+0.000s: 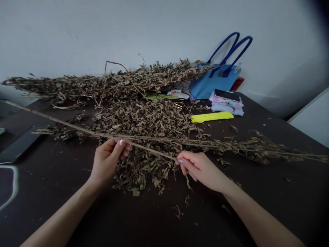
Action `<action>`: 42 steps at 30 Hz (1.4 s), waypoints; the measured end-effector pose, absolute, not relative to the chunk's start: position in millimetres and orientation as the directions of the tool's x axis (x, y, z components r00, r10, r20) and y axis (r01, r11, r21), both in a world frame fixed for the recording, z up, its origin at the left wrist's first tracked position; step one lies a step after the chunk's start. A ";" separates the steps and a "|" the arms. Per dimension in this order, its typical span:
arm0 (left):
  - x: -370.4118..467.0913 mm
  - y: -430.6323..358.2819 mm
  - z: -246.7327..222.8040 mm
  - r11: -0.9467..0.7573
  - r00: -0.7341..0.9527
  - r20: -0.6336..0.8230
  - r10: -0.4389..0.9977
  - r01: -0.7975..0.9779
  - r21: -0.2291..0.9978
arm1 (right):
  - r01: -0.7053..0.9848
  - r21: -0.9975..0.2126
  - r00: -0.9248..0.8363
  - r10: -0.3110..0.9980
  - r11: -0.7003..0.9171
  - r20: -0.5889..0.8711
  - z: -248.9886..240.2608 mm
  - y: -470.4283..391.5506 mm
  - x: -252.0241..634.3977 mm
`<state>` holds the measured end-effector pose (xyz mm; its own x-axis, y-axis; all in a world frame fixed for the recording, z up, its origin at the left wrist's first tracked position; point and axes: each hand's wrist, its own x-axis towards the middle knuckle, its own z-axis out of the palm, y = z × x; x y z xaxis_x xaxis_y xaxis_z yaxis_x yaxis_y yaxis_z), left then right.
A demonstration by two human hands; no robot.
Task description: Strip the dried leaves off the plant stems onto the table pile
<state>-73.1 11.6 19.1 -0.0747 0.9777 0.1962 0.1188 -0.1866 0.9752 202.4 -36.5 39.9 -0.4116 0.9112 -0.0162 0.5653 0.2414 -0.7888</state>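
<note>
One long dried stalk (77, 127) slants over a heap of withered leaves (149, 118) on the dark table (128, 219). My left hand (106, 159) pinches it partway along; my right hand (202, 168) grips its right end.

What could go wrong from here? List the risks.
The long, thin, tan dried stem, pinched in the left grip and right grip, might snap if bent. The brown, crumpled dried-leaf heap could scatter; bits lie around it on the dark brown table. The black-screened phone atop pastel packs might slide if knocked.
</note>
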 end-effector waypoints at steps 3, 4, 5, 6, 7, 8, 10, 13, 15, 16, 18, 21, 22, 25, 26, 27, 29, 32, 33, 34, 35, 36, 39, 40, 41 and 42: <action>-72.2 10.3 21.6 -0.186 -0.078 0.203 0.976 0.189 0.964 | 0.584 -0.767 -0.398 0.917 0.267 0.017 41.0 -36.0 204.2; -71.7 9.9 22.2 -0.171 -0.081 0.190 0.978 0.195 0.966 | 0.604 -0.739 -0.388 0.920 0.298 0.053 40.9 -35.9 204.5; -71.2 9.6 22.4 -0.152 -0.084 0.170 0.982 0.189 0.970 | 0.624 -0.709 -0.382 0.920 0.328 0.089 40.4 -35.9 204.5; -70.6 9.3 22.4 -0.130 -0.087 0.146 0.985 0.173 0.976 | 0.640 -0.682 -0.379 0.918 0.353 0.119 39.8 -35.9 204.4; -70.1 9.1 22.0 -0.108 -0.089 0.122 0.989 0.151 0.983 | 0.653 -0.660 -0.377 0.915 0.371 0.142 38.8 -35.9 204.1; -69.5 8.9 21.4 -0.089 -0.093 0.102 0.990 0.128 0.988 | 0.663 -0.643 -0.374 0.913 0.385 0.160 37.7 -36.0 203.7; -68.5 8.7 19.7 -0.067 -0.107 0.077 0.991 0.098 0.993 | 0.677 -0.614 -0.368 0.910 0.404 0.192 35.2 -36.3 202.5; -66.8 8.6 17.5 -0.065 -0.142 0.078 0.987 0.088 0.994 | 0.693 -0.574 -0.365 0.899 0.436 0.242 31.9 -36.8 200.4; -65.4 8.6 16.6 -0.065 -0.156 0.075 0.985 0.073 0.995 | 0.703 -0.547 -0.365 0.891 0.455 0.271 30.9 -37.2 199.3; -64.6 8.6 16.4 -0.064 -0.157 0.073 0.985 0.061 0.996 | 0.709 -0.535 -0.366 0.888 0.460 0.280 30.8 -37.4 199.1; -63.2 8.4 16.0 -0.066 -0.150 0.072 0.986 0.040 0.997 | 0.718 -0.518 -0.367 0.886 0.464 0.284 30.9 -37.5 199.0; -62.1 7.1 16.2 -0.107 -0.134 0.118 0.984 0.087 0.990 | 0.726 -0.521 -0.366 0.893 0.449 0.262 31.1 -37.2 200.3; -62.1 6.3 16.4 -0.126 -0.124 0.143 0.982 0.135 0.983 | 0.728 -0.526 -0.356 0.898 0.439 0.257 31.2 -36.9 201.1; -62.5 3.1 17.5 -0.191 -0.054 0.216 0.975 0.297 0.936 | 0.741 -0.536 -0.314 0.914 0.404 0.256 31.3 -35.5 203.9; -62.5 1.9 17.8 -0.223 -0.012 0.242 0.970 0.347 0.911 | 0.748 -0.532 -0.302 0.917 0.397 0.259 31.5 -35.0 204.9; -62.4 0.9 18.0 -0.265 0.039 0.272 0.961 0.395 0.880 | 0.754 -0.525 -0.296 0.918 0.394 0.264 31.8 -34.6 205.6; -61.6 -0.9 17.7 -0.378 0.161 0.345 0.925 0.482 0.790 | 0.767 -0.505 -0.292 0.916 0.396 0.275 32.4 -34.1 206.6; -59.4 -2.6 16.4 -0.534 0.305 0.442 0.844 0.564 0.630 | 0.777 -0.480 -0.293 0.909 0.407 0.297 33.1 -34.2 206.8; -58.8 -3.0 16.0 -0.562 0.333 0.459 0.824 0.581 0.589 | 0.779 -0.472 -0.296 0.906 0.413 0.303 33.3 -34.3 206.7; -58.4 -3.3 16.1 -0.582 0.355 0.468 0.809 0.595 0.554 | 0.781 -0.464 -0.301 0.903 0.418 0.308 33.4 -34.4 206.6; -58.5 -3.6 16.8 -0.593 0.373 0.470 0.800 0.610 0.526 | 0.783 -0.456 -0.305 0.900 0.424 0.312 33.6 -34.5 206.6; -59.1 -3.8 18.3 -0.597 0.385 0.465 0.797 0.623 0.506 | 0.786 -0.447 -0.308 0.898 0.427 0.315 33.8 -34.5 206.7; -63.9 -4.6 28.4 -0.563 0.390 0.412 0.824 0.650 0.511 | 0.796 -0.427 -0.309 0.895 0.429 0.323 34.6 -34.5 207.3; -66.1 -5.2 33.4 -0.533 0.388 0.367 0.845 0.651 0.540 | 0.798 -0.424 -0.308 0.894 0.429 0.325 34.9 -34.5 207.5; -68.3 -6.0 38.7 -0.494 0.398 0.295 0.868 0.644 0.584 | 0.799 -0.421 -0.308 0.894 0.429 0.327 35.1 -34.6 207.6; -70.2 -7.1 44.0 -0.444 0.424 0.197 0.884 0.630 0.637 | 0.799 -0.420 -0.309 0.893 0.430 0.326 35.2 -34.7 207.6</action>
<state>-70.2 -7.1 44.0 0.4242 0.8839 0.1971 0.6302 -0.4444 0.6367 207.6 -34.7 35.2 -0.3093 0.8932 0.3265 0.7991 0.4302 -0.4199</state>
